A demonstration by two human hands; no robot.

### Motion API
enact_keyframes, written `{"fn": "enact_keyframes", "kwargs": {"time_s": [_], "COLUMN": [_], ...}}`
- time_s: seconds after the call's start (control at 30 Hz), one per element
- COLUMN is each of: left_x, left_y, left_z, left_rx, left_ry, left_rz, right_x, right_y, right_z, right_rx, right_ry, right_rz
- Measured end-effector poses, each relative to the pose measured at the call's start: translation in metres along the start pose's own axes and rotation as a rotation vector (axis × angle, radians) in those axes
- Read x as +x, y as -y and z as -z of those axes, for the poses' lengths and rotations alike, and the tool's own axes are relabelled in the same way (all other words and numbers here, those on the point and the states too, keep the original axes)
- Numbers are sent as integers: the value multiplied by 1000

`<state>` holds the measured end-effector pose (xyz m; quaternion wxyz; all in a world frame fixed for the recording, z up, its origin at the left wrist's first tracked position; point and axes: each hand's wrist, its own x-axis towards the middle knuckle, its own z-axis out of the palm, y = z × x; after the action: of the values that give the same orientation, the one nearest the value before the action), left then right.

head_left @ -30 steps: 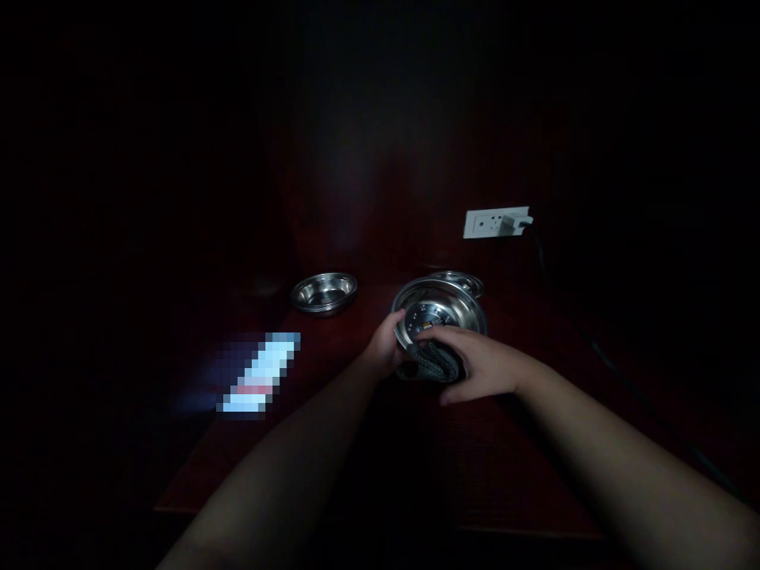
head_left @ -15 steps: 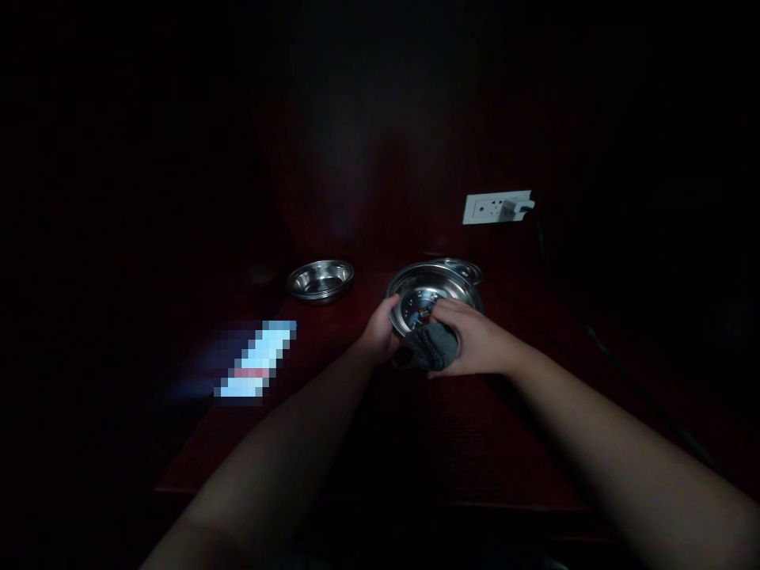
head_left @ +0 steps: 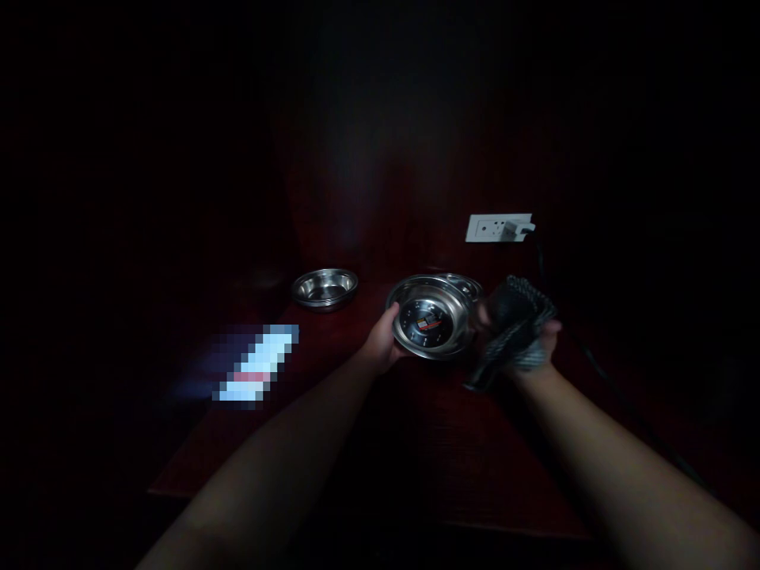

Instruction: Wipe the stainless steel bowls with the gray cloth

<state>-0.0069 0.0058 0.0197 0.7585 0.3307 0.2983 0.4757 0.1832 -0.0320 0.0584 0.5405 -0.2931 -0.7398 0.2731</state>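
Observation:
My left hand [head_left: 383, 342] grips the left rim of a shiny metal bowl [head_left: 454, 342], thumb over the edge and fingers beneath. The bowl tilts towards me, and a coloured label [head_left: 428, 323] shows on its inner bottom. To the right of the bowl, my right hand [head_left: 550, 336] holds a dark checked cloth [head_left: 515, 317] that drapes over the palm and hides most of the fingers. Motion blurs this hand a little. Partly hidden behind the held bowl lies another metal dish [head_left: 466, 283].
More metal bowls, seemingly stacked [head_left: 325, 290], stand at the back left of the dark red table [head_left: 178, 469]. A bright pixelated rectangle [head_left: 258, 366] lies at left. On the back wall is a white socket [head_left: 488, 228] with a plug and a dark cable [head_left: 594, 360] running down right.
My right hand has moved right, out of the bowl, and turned over with the cloth spread across it. The bowl's inside and label are now uncovered. My left hand keeps its hold.

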Motion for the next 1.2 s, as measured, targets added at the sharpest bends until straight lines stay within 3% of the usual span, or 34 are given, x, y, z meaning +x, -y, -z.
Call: {"fn": "enact_keyframes", "kwargs": {"time_s": [0.1,0.27,0.37,0.47,0.73,0.97,1.2], "left_x": [2,14,20,22,13,3,-1], "left_y": [1,8,13,16,12,13,13], "left_z": [2,9,11,11,7,3,-2], "left_rx": [21,30,48,67,77,154,137], "left_ry": [-86,-165,-194,-203,-74,47,56], "left_rz": [-89,-212,-249,-255,-273,-222,-183], "right_x": [5,3,1,2,3,7,7], "right_y": [-3,0,3,3,-8,-8,-4], "right_z": [2,-8,-15,-16,-12,-4,-15], "right_rx": [76,-245,-574,-747,-863,-986,-1286], "right_ry": [-34,108,205,216,108,-251,-197], "right_rz": [-128,-158,-157,-138,-29,48,65]}}
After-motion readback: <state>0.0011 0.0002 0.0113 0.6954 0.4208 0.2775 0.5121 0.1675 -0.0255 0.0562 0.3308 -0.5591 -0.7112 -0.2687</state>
